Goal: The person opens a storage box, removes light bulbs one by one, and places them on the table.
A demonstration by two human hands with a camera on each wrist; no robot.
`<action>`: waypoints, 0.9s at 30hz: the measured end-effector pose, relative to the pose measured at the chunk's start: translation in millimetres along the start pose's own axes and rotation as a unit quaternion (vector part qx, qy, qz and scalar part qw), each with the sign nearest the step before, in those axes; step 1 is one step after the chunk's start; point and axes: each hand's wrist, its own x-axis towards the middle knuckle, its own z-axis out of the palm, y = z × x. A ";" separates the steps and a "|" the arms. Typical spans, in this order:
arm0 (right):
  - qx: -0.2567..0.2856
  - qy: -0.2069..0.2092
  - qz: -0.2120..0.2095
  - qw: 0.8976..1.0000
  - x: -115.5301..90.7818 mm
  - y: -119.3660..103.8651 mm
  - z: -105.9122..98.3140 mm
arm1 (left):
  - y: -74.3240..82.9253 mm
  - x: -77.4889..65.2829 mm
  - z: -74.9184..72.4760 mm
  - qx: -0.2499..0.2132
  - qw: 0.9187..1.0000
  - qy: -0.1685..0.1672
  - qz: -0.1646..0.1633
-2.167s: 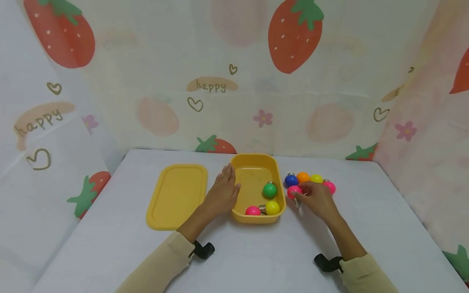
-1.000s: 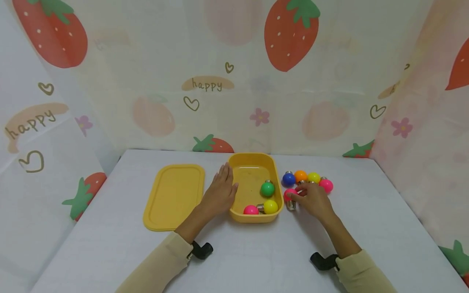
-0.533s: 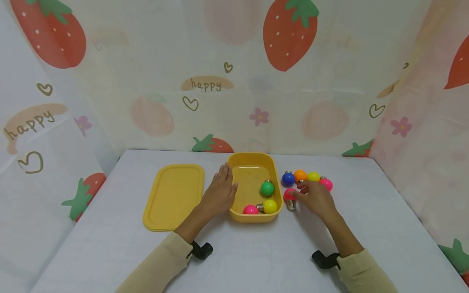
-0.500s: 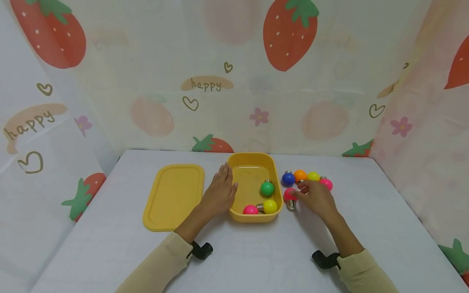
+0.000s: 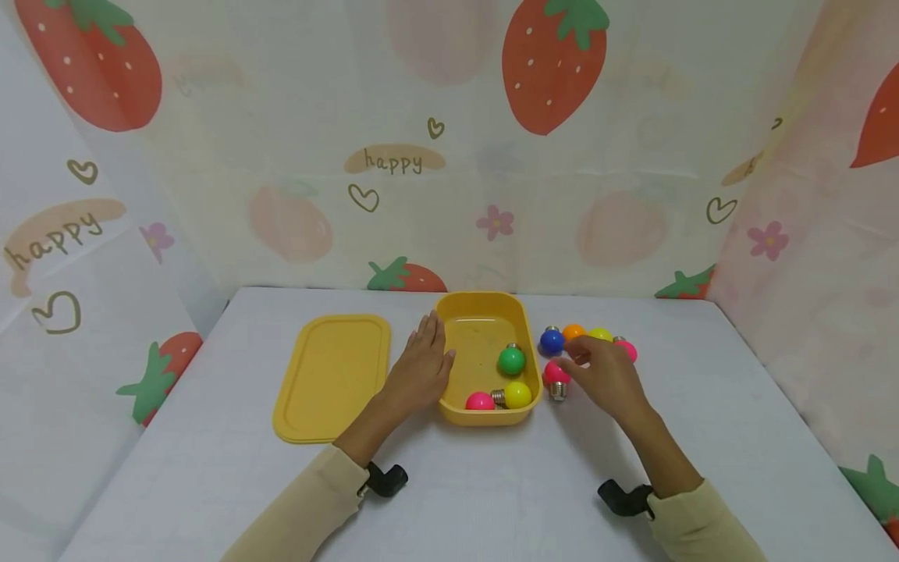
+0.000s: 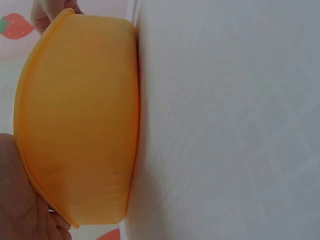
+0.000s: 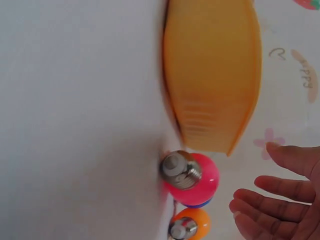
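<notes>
My left hand (image 5: 420,365) rests with straight fingers along the left rim of the yellow plastic box (image 5: 483,419). Inside the box lie a green light bulb (image 5: 511,361), a yellow light bulb (image 5: 517,394) and a pink light bulb (image 5: 481,401). Another pink light bulb (image 5: 557,372) lies on the table right of the box, its metal screw base toward me. My right hand (image 5: 605,377) hovers just beside and above it. In the right wrist view, the fingers (image 7: 275,205) are spread apart with nothing between them, clear of the bulb.
Behind my right hand, a blue bulb (image 5: 551,342), an orange bulb (image 5: 573,332), a yellow bulb (image 5: 601,333) and a pink bulb (image 5: 625,350) sit in a row. The flat yellow lid (image 5: 333,378) lies left of the box. Printed cloth walls (image 5: 302,94) enclose the white table.
My right hand turned the pink bulb so its base faces me, then let go of it and rose slightly. The left hand stays at the box rim.
</notes>
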 end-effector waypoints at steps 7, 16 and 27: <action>0.032 0.001 -0.043 0.999 -4.5 -17.1 1.2 | -3.9 -2.0 0.2 0.007 1.000 0.004 0.004; 0.068 -0.044 -0.057 0.995 -14.2 -35.7 2.6 | -5.3 -1.8 -1.7 -0.007 1.000 0.016 0.010; 0.053 -0.058 -0.120 0.990 -11.7 -53.6 11.9 | -2.4 0.4 -1.0 -0.008 1.000 0.009 0.016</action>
